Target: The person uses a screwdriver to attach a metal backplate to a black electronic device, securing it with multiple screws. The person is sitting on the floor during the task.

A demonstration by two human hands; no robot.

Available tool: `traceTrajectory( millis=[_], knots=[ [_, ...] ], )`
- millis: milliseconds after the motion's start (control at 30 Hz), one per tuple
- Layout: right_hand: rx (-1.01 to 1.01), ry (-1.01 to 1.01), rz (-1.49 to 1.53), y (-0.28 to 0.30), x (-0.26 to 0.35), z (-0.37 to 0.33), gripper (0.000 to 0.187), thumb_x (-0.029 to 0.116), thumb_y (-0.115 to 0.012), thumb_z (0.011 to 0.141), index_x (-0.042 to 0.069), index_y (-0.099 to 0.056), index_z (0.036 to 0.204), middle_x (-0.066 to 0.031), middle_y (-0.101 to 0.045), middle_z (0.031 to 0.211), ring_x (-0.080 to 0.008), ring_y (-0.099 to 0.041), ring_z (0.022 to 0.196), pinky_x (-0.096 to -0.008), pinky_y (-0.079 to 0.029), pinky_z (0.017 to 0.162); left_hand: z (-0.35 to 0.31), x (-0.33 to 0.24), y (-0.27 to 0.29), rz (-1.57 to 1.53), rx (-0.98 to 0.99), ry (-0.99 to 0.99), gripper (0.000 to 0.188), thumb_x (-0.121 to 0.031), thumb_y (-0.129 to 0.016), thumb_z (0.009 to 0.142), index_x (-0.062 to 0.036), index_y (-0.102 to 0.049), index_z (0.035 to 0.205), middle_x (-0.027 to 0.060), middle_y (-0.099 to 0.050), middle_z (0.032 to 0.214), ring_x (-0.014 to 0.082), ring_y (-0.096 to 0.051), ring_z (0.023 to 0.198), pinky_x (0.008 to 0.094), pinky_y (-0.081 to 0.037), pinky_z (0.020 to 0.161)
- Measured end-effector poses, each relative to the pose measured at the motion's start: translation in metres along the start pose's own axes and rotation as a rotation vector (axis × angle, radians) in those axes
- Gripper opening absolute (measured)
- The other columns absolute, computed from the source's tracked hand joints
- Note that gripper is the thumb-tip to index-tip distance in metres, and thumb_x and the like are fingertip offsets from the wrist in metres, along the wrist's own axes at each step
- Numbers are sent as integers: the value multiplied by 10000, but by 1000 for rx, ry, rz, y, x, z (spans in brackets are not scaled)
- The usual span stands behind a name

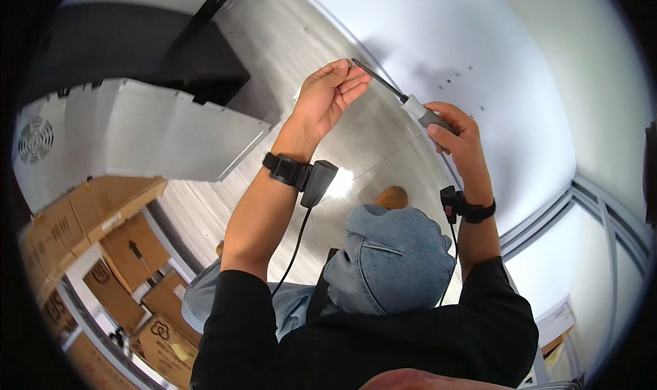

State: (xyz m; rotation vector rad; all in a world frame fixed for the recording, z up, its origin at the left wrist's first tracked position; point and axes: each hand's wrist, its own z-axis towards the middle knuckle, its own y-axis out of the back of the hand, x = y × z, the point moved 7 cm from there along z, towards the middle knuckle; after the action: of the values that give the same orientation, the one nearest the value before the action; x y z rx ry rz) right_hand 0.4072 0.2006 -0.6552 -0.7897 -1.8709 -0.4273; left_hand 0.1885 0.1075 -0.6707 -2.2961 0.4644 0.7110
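My right hand [457,131] is closed around the grey handle of a screwdriver [387,84]. Its dark shaft points up and to the left, and the tip reaches the fingertips of my left hand [327,97]. Thumb and forefinger of that hand are pinched together at the tip; what sits between them is too small to make out. The other left fingers are loosely curled. Beyond the screwdriver stands a white panel [506,82] with several small dark spots on it, and neither hand touches it.
Left of me is a pale metal casing [164,126] with a round vent, beside a black surface [137,48]. Below it, cardboard boxes [133,250] fill a metal-framed shelf. Grey frame rails [540,215] run at the right. My jeans-clad knee [393,253] is raised below my hands.
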Motion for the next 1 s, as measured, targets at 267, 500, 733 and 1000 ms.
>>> traceTrajectory(
  millis=[267, 500, 733, 1000],
  knots=[
    [183, 31, -144, -60, 12, 21, 302, 94, -645, 816, 62, -643, 1116, 18, -539, 726, -59, -460, 584, -212, -388, 529, -33, -24, 72, -60, -91, -121, 196, -113, -434, 995, 33, -563, 1016, 164, -649, 993, 227, -672, 905, 289, -584, 827],
    [274, 44, -289, -97, 23, 31, 284, 98, -647, 815, 72, -652, 1098, 30, -531, 720, -53, -447, 617, -213, -360, 546, -53, -33, 112, -36, -171, -161, 171, -108, -465, 984, 26, -570, 998, 150, -655, 962, 203, -673, 866, 267, -582, 793],
    [292, 241, -474, -121, 54, 37, 278, 94, -646, 790, 63, -648, 1066, -2, -536, 711, -78, -451, 637, -245, -367, 588, -64, -50, 125, 43, -249, -176, 165, -137, -507, 973, 11, -579, 987, 119, -651, 904, 184, -656, 819, 275, -572, 762],
    [420, 285, -497, -183, 131, 50, 305, 134, -630, 830, 48, -546, 1110, 4, -532, 705, -63, -466, 617, -224, -371, 524, -95, -140, 135, 41, -184, -316, 211, -188, -487, 987, -6, -581, 936, 76, -643, 862, 138, -638, 732, 251, -565, 679]
  ],
)
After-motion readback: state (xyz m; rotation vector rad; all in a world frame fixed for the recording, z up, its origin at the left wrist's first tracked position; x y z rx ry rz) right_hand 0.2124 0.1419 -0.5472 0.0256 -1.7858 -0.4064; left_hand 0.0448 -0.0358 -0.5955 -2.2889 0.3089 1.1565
